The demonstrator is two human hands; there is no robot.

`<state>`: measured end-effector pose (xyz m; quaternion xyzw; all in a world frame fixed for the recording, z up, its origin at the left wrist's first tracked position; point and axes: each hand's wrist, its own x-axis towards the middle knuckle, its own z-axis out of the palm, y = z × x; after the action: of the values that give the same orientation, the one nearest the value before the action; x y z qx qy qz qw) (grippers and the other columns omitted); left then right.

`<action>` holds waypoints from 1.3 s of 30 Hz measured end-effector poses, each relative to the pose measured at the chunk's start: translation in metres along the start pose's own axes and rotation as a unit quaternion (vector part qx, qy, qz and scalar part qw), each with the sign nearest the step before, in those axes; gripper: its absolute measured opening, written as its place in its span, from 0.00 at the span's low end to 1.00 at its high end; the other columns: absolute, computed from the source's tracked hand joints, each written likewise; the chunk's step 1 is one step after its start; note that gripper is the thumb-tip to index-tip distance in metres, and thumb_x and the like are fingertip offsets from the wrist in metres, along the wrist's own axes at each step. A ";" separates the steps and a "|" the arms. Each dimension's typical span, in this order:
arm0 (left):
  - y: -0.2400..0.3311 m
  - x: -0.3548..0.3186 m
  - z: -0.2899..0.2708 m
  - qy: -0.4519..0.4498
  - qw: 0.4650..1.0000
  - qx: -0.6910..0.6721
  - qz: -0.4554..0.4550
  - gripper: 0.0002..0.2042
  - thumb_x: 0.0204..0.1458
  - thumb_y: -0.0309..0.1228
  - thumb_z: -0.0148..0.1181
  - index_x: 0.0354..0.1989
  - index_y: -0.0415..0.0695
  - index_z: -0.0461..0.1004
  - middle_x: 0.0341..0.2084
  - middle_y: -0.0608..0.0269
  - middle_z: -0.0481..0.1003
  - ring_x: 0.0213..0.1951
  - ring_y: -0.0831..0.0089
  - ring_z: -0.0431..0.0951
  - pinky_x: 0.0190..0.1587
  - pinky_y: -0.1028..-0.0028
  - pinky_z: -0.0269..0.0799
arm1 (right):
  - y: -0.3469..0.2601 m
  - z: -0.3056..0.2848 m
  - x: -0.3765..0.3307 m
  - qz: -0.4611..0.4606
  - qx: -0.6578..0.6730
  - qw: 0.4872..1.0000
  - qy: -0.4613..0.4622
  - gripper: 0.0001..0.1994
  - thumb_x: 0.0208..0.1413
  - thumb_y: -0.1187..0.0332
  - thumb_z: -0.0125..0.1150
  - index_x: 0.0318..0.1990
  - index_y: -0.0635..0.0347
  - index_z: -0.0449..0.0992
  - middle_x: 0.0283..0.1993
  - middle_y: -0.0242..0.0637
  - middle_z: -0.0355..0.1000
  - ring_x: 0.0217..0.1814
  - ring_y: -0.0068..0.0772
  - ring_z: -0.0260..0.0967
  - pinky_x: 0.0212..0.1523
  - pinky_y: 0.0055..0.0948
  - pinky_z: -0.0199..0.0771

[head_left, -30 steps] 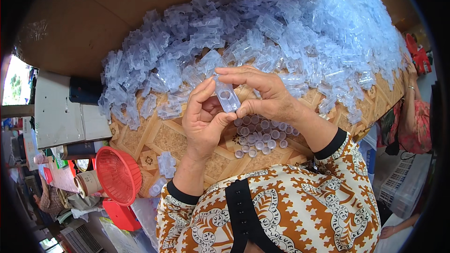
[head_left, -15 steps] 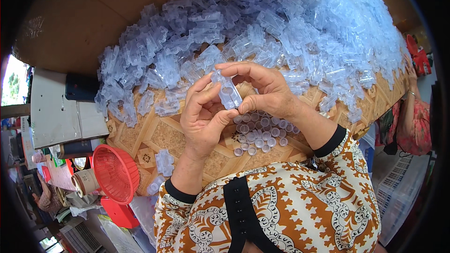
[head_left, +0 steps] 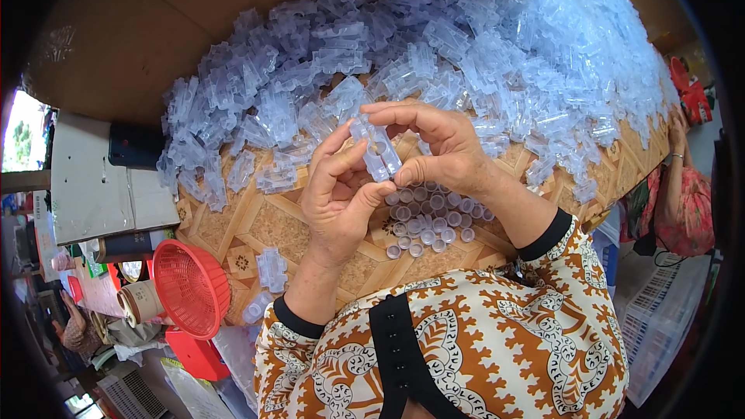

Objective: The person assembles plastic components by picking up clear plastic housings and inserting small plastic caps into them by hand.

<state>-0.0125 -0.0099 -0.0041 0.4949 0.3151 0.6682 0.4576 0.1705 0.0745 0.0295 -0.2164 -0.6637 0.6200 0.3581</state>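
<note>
Between my two hands, raised over the table, is a clear plastic piece (head_left: 379,157), narrow and roughly rectangular with a round opening in its middle. My left hand (head_left: 335,190) grips its left side, thumb at the lower end. From the right, my right hand (head_left: 438,143) pinches it with the thumb at the bottom corner and the fingers at the top. Below the right hand lie several small round clear caps (head_left: 427,225), loose on the table. A large heap of similar clear plastic pieces (head_left: 419,46) spreads along the far side.
A red plastic basket (head_left: 190,289) stands at the left table edge, near a few clear pieces (head_left: 272,270). A dark phone (head_left: 136,144) rests on white cardboard (head_left: 93,186). Brown cardboard (head_left: 132,23) walls the back. Another person's arm (head_left: 677,143) reaches the heap at far right.
The clear piece has turned slightly within my fingers, which keep hold of it at nearly the same spot. The caps and heap look unchanged.
</note>
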 end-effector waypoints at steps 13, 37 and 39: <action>0.009 0.001 0.004 0.003 0.998 -0.024 -0.052 0.29 0.52 0.14 0.64 0.63 0.35 0.62 0.70 0.47 0.54 0.60 0.63 0.73 0.57 0.67 0.78 | 0.002 0.003 -0.001 -0.004 0.048 0.999 0.009 0.35 0.43 0.71 0.78 0.62 0.65 0.72 0.69 0.45 0.65 0.68 0.31 0.64 0.68 0.34 0.61; 0.002 -0.007 0.004 -0.041 0.994 -0.049 -0.091 0.30 0.63 0.30 0.59 0.71 0.36 0.55 0.66 0.50 0.61 0.62 0.65 0.70 0.62 0.66 0.70 | -0.004 0.018 0.003 -0.068 -0.176 0.975 0.117 0.25 0.42 0.66 0.78 0.50 0.59 0.80 0.41 0.32 0.71 0.41 0.24 0.68 0.41 0.25 0.73; 0.007 -0.007 0.017 -0.021 0.994 -0.060 -0.092 0.33 0.64 0.38 0.59 0.71 0.35 0.53 0.60 0.55 0.66 0.60 0.69 0.70 0.60 0.68 0.70 | -0.003 0.018 0.001 -0.040 -0.173 0.976 0.127 0.22 0.43 0.67 0.77 0.48 0.59 0.81 0.40 0.32 0.70 0.39 0.24 0.68 0.39 0.25 0.73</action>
<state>0.0018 -0.0201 0.0049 0.4496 0.3087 0.6302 0.5526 0.1564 0.0630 0.0329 -0.3252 -0.7180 0.4490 0.4208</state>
